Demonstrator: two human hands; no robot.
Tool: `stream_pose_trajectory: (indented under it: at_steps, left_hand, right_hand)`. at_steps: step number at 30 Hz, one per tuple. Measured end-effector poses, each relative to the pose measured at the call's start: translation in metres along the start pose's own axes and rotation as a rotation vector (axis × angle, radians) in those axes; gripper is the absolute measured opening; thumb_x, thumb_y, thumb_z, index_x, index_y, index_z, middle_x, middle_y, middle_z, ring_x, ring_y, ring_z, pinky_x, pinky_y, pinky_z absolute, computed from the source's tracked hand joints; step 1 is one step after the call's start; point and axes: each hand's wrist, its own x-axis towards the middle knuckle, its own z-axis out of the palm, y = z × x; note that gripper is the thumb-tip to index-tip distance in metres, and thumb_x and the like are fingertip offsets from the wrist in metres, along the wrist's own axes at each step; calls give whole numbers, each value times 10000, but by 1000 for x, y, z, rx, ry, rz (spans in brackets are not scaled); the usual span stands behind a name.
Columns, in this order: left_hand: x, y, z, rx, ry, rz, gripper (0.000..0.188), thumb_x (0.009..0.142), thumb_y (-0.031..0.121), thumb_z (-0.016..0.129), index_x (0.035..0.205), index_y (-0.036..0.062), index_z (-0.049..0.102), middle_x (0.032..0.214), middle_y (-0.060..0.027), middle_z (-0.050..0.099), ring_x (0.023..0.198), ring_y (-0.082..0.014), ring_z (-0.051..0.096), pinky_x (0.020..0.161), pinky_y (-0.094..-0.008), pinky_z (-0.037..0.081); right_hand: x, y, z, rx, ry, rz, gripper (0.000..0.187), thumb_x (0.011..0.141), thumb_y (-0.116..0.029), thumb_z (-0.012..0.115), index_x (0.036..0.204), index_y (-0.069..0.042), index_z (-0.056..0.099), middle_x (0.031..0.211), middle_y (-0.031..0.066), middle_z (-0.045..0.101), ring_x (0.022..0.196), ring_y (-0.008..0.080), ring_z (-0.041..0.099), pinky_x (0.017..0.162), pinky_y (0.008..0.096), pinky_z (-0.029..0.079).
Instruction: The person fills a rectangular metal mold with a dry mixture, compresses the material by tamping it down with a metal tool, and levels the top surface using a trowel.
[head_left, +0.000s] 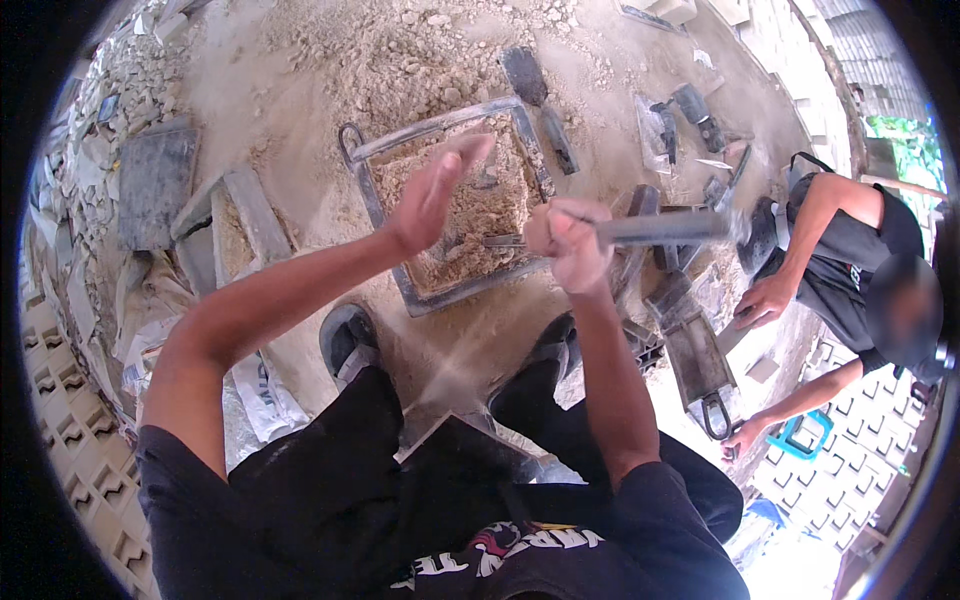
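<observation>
Tray: your left hand open, empty, above it; your right hand closed round a grey tool. Loosened grip could drop the grey tool onto it.

I make it two people, the nearer person and a co-worker. Two bare hands apiece, so four: the nearer one's left hand and right hand, plus the co-worker's pair. One square frame, one grey hand-held tool, one trowel-like tool, one box with a ring handle, one dark square slab. Two shoes on the nearer feet. The rubble pieces are past counting.
</observation>
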Motion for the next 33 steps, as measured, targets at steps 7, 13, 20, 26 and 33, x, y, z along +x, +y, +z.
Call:
stream_pose_trajectory:
  at_steps: [7, 13, 20, 26, 33]
  left_hand:
    - [-40, -2, 38, 29, -20, -8, 560, 1030, 354, 185, 1394, -39, 348, 1456, -203, 352, 1384, -304, 288, 1146, -376, 184]
    - [-43, -11, 46, -180, 12, -63, 552, 1034, 339, 194, 1394, -56, 331, 1453, -207, 348, 1385, -294, 280, 1144, -361, 177]
    - [-22, -10, 78, -86, -42, -21, 616, 1024, 405, 175, 1418, -58, 276, 1472, -198, 319, 1392, -274, 266, 1147, -368, 166]
    - [1, -2, 54, -167, 80, 50, 568, 1027, 341, 195, 1383, -81, 328, 1425, -244, 374, 1355, -305, 337, 1133, -372, 222]
    - [-13, -9, 49, 115, -189, 41, 562, 1018, 332, 244, 1403, -73, 299, 1417, -262, 379, 1340, -338, 362, 1120, -374, 241]
  right_hand:
    - [-5, 1, 12, -12, -135, 55, 438, 884, -253, 507, 543, -75, 296, 480, 6, 295, 411, 107, 246, 413, 296, 185]
    - [-10, -16, 19, -255, -72, -59, 431, 859, -270, 531, 543, -67, 320, 483, -9, 303, 428, 97, 258, 418, 282, 190]
    - [-13, -13, -22, -2, -92, 192, 419, 841, -284, 574, 554, -79, 348, 507, -31, 331, 450, 74, 293, 425, 259, 211]
    - [-12, -20, -21, 24, -37, -11, 427, 895, -322, 538, 579, -86, 372, 517, -42, 359, 459, 60, 306, 427, 251, 220]
    - [-5, -26, -27, -9, -35, 132, 420, 875, -305, 544, 554, -63, 420, 502, -42, 341, 459, 65, 314, 438, 257, 237]
